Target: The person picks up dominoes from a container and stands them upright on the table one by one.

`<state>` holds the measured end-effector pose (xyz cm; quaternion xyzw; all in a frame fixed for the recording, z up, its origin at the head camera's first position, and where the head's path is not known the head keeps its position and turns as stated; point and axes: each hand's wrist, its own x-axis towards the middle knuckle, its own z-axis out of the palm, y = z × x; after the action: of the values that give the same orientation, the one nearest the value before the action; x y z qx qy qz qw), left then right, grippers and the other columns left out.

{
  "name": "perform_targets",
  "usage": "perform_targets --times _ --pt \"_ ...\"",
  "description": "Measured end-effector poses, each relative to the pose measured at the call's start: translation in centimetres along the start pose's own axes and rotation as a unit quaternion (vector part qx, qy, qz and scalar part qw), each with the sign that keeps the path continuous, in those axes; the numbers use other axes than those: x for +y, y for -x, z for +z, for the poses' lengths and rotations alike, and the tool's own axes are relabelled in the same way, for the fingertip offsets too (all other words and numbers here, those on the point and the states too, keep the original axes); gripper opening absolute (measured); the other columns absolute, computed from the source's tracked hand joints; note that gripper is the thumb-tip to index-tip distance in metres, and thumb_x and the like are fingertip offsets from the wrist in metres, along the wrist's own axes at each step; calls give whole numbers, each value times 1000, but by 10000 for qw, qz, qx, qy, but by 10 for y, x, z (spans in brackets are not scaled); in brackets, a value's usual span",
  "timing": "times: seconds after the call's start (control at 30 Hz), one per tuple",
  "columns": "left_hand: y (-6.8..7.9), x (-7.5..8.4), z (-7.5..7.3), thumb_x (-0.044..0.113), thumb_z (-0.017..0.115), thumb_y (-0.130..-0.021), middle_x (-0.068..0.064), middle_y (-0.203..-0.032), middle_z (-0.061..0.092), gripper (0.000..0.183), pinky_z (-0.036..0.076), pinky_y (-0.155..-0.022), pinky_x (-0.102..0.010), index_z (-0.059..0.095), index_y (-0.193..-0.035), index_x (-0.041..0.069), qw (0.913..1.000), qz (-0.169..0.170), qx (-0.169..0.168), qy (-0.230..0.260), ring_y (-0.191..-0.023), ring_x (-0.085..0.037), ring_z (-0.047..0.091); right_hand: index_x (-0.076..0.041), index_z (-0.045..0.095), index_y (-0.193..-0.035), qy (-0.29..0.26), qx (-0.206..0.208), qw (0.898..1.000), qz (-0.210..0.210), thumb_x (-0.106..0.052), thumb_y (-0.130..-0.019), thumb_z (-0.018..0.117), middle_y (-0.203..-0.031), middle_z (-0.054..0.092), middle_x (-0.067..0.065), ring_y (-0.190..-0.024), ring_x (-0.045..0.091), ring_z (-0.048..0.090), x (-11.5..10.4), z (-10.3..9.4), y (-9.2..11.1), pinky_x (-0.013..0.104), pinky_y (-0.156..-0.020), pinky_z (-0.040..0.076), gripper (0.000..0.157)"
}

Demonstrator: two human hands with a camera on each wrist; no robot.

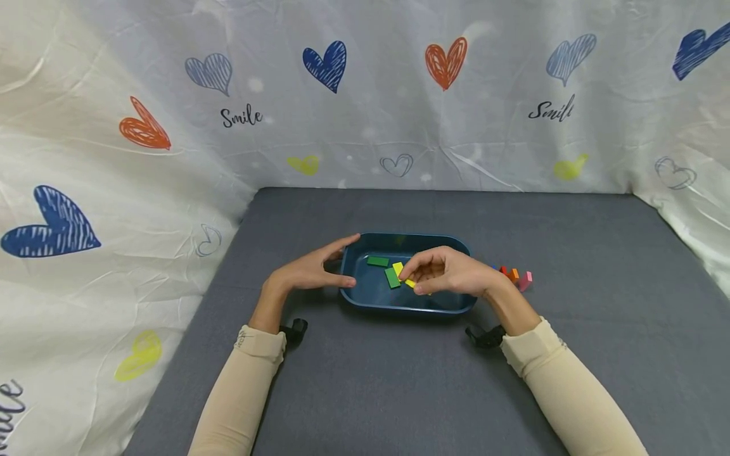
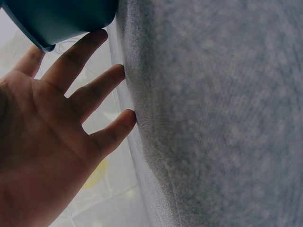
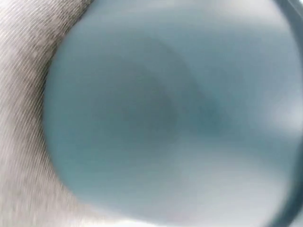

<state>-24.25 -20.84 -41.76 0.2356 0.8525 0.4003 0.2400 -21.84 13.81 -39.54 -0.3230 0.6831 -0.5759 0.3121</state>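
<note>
A dark blue tray lies on the table, its left end between the spread thumb and fingers of my left hand. In the left wrist view the fingers are nearly straight, one fingertip against the wall of the tray. Over the tray's right half, my right hand has curled fingers and pinches a small yellow block. A green block, another green block and a yellow block lie inside. The right wrist view shows only the tray's wall, blurred and very close.
Right of the tray, partly behind my right wrist, stand a red block, an orange block and a pink block, with a sliver of blue. Grey cloth covers the table. A heart-printed curtain hangs behind.
</note>
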Motion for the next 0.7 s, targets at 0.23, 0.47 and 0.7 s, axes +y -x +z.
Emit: perform_targets --times 0.23,0.47,0.7 --pt "0 0 0 44 79 -89 2 -172 14 95 27 -117 -71 17 -160 48 10000 7 15 16 -156 -39 24 -5 68 -122 -49 968 9945 -387 -1 -93 71 -116 69 -2 -100 16 64 1 -11 26 29 -85 58 29" --pt "1 2 1 49 79 -86 5 -171 16 94 28 -118 -69 18 -158 53 9999 -130 50 -7 -156 -35 25 -6 68 -124 405 1784 9817 -523 -3 -95 69 -109 70 -3 -90 12 64 2 -22 57 29 -76 59 28" --pt "2 1 1 50 79 -87 6 -171 15 94 27 -118 -70 17 -158 53 9999 -102 46 13 -156 -35 24 -2 66 -126 931 2374 9662 -376 -8 -99 66 -99 71 3 -68 17 57 0 -28 88 37 -48 42 28"
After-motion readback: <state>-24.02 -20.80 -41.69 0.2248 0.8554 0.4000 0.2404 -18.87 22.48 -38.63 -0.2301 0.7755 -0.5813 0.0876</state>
